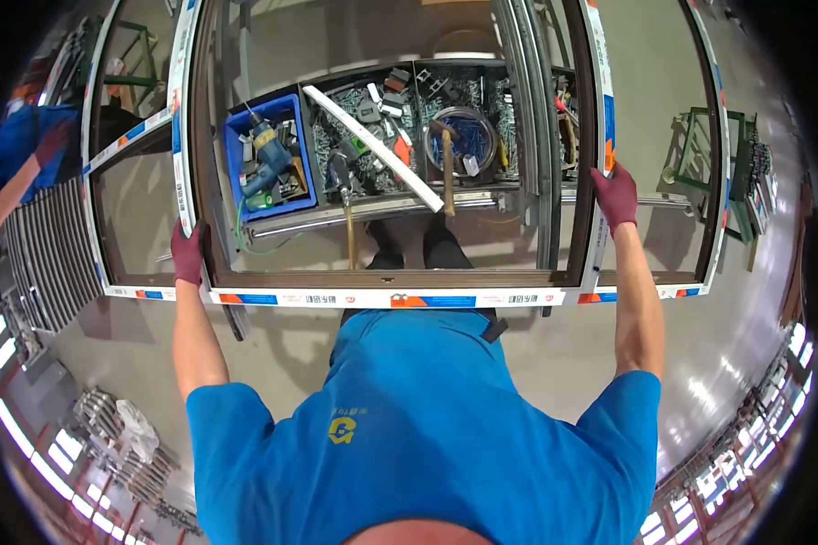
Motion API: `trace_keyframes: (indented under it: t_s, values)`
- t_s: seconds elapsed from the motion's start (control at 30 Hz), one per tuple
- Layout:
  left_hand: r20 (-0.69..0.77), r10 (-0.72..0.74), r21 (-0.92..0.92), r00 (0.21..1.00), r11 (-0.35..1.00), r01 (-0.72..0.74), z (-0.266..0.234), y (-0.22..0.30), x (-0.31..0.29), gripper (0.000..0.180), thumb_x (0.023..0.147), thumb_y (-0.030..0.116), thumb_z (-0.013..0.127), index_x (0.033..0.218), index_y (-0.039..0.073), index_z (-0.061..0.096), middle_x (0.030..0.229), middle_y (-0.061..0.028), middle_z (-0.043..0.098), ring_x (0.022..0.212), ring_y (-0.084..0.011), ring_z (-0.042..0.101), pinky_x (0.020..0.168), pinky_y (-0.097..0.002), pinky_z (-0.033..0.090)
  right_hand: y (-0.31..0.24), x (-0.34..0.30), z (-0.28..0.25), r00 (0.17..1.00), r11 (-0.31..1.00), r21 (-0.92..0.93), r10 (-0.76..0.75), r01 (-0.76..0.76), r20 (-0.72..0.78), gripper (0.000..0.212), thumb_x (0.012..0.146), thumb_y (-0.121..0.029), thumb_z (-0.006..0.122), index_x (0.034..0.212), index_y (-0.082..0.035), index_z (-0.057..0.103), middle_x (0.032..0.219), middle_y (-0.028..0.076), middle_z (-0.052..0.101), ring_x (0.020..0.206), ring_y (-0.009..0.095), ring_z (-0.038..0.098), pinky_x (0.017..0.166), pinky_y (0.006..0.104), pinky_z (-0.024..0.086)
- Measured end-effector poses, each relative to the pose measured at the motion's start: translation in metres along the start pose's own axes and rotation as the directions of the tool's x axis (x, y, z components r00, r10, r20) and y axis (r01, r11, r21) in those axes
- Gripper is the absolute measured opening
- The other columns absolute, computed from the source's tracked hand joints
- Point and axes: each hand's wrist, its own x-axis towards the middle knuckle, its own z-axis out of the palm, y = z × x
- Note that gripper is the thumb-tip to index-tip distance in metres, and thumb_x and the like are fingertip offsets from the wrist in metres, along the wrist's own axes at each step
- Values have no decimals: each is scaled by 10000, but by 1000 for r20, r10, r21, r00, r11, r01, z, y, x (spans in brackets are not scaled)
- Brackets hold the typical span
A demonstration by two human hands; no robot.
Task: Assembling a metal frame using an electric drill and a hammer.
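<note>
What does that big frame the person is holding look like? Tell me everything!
The big frame has straight brown bars that look like metal, partly covered in white film with orange and blue patches. Two upright bars divide it into three openings; the left one has a crossbar. It looks roughly level, above a blue tool bin. The gloved left hand and right hand each grip an upright bar. Its far end is out of view, and I can't tell whether it holds glass.

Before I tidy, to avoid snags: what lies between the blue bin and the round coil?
In the head view, a slanting white strip and loose small hardware lie between them.
</note>
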Motion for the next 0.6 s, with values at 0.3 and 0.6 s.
trace_keyframes:
  t_s: [0.3, 0.6]
  values:
    - [-13, -160, -10, 987, 987, 160, 30, 50, -28, 583, 888, 296, 781, 1360, -2, 613, 1268, -233, 695, 1213, -376, 658, 1043, -439, 501, 36, -6, 29, 991, 975, 208, -51, 76, -124, 524, 887, -351, 776, 1306, -54, 673, 1123, 224, 748, 1077, 425, 696, 922, 486, 538]
    - [-124, -42, 8, 991, 999, 43, 28, 81, -72, 375, 899, 118, 730, 1240, -20, 658, 1062, -212, 755, 963, -357, 737, 861, -413, 558, 58, 17, 48, 982, 990, 138, 27, -1, -187, 492, 872, -207, 787, 1299, 7, 666, 1110, 224, 753, 1062, 383, 718, 929, 433, 533]
